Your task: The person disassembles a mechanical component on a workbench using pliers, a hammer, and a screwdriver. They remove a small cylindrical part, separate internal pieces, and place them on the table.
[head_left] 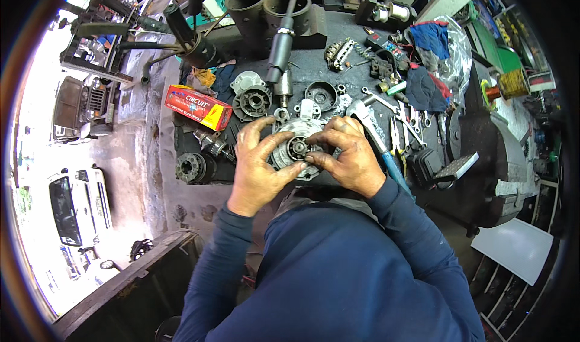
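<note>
A round, silver-grey cast metal housing lies at the bench's front edge, before my body. In its middle sits a ring-shaped part that looks like a bearing. My left hand curls around the left side of the housing, its index finger and thumb reaching in to the ring. From the right, my right hand pinches at the ring with thumb and fingers. Its fingertips hide part of the ring's right edge. Just behind the housing stands a small bracket-like metal piece.
A blue-handled hammer lies right of my right hand, near several wrenches. Left are a red and yellow box, a rotor-like shaft and a finned housing. A dark cylindrical tool hangs above the bench. A round cup sits behind.
</note>
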Available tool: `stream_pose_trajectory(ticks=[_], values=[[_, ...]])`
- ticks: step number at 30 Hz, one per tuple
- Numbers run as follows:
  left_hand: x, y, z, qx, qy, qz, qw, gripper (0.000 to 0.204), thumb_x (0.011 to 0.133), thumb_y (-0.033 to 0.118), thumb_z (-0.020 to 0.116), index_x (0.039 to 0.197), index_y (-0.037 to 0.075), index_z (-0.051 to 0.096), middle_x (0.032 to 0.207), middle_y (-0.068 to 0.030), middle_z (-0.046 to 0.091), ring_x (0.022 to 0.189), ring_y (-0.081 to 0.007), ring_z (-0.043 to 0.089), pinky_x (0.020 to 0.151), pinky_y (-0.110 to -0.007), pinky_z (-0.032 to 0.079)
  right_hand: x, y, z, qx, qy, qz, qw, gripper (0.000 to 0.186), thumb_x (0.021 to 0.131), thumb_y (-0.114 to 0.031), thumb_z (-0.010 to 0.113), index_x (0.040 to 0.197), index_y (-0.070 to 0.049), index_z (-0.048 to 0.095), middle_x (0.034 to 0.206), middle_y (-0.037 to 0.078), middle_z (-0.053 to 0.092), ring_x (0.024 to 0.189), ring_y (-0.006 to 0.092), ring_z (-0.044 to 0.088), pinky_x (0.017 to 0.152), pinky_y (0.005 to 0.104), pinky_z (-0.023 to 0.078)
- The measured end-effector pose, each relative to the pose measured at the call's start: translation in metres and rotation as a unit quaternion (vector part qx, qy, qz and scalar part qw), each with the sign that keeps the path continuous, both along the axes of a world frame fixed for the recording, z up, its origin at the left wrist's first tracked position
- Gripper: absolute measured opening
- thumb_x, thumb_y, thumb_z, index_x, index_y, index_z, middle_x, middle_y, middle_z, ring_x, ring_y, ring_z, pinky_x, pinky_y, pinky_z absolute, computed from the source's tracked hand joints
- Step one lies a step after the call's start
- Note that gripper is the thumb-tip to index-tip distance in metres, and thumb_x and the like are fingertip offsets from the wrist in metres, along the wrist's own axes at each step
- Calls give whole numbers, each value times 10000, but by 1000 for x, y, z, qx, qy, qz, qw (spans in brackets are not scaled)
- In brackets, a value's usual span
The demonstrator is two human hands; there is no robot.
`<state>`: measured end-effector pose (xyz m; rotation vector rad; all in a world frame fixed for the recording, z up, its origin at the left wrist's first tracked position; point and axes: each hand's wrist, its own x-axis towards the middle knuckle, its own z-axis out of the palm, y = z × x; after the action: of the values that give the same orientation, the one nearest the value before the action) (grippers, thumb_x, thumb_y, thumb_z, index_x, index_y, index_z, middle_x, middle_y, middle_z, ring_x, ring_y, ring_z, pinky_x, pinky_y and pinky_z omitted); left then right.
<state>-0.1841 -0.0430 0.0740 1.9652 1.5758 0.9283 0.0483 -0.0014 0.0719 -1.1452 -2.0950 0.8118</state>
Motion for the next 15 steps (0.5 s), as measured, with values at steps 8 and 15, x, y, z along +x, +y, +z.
stream_pose_trajectory(ticks=[8,15], values=[[6,-6,-35,-1,-161,18,987,599,723,292,997,1249,93,787,1566,-196,512,1495,-385,447,1235,-506,369,1,5,21,-89,-10,26,996,301,828,-166,872,1112,-96,799,1045,100,696,1067,321,634,999,434,477],[6,-5,-34,0,-152,21,988,616,727,343,997,1255,112,779,1596,-237,461,1506,-417,420,1222,-527,368,12,-14,21,-31,60,-54,996,213,883,-18,773,1084,46,743,1073,160,717,996,291,677,926,379,526]])
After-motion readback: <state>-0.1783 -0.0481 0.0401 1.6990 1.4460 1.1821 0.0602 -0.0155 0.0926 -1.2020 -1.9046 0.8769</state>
